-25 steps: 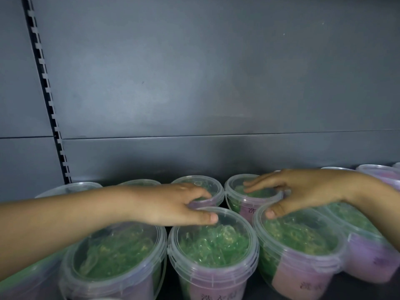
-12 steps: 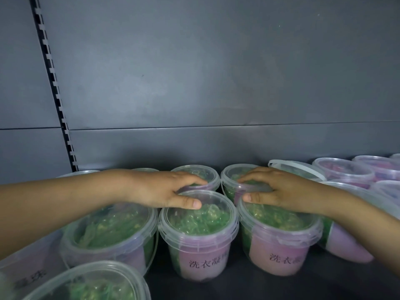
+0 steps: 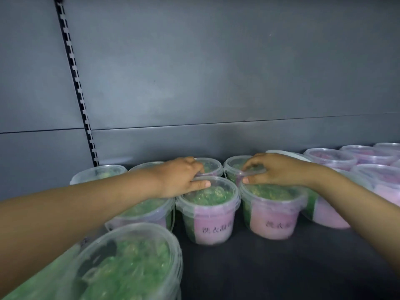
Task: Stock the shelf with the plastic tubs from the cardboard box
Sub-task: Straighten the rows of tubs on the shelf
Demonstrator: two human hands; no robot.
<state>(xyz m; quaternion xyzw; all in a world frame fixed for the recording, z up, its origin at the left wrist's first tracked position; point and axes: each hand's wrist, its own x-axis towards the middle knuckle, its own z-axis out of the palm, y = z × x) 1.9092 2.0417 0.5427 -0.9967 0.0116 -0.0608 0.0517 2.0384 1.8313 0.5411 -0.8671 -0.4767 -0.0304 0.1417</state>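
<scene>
A: How many green-filled tubs (image 3: pixel 147 210) are counted on the shelf (image 3: pixel 281 267)?

B: Nine are made out. The centre tub (image 3: pixel 208 213), marked by a pink label, is taken as the landmark. Two are seen in its row to the right, and one just to its left, partly covered by a forearm. A blurred one (image 3: pixel 129 267) lies nearer the camera, to its left. Four are ranged in a row behind it.

A: And the pink-filled tubs (image 3: pixel 331 158)?

B: At least four lids are counted, well to the right of the centre tub and further back. The frame edge cuts that group off.

A: How are the two hands placed?

B: The left hand (image 3: pixel 179 178) is bent over the rear tub (image 3: pixel 213 166) directly behind the centre tub, with its thumb laid on the centre tub's rear rim. The right hand (image 3: pixel 275 169) is arched, with fingertips set on the neighbouring rear tub (image 3: pixel 234 164) and its thumb at the back rim of the labelled tub (image 3: pixel 272 215) just right of the centre tub. Whether anything is gripped or only pressed cannot be told.
</scene>
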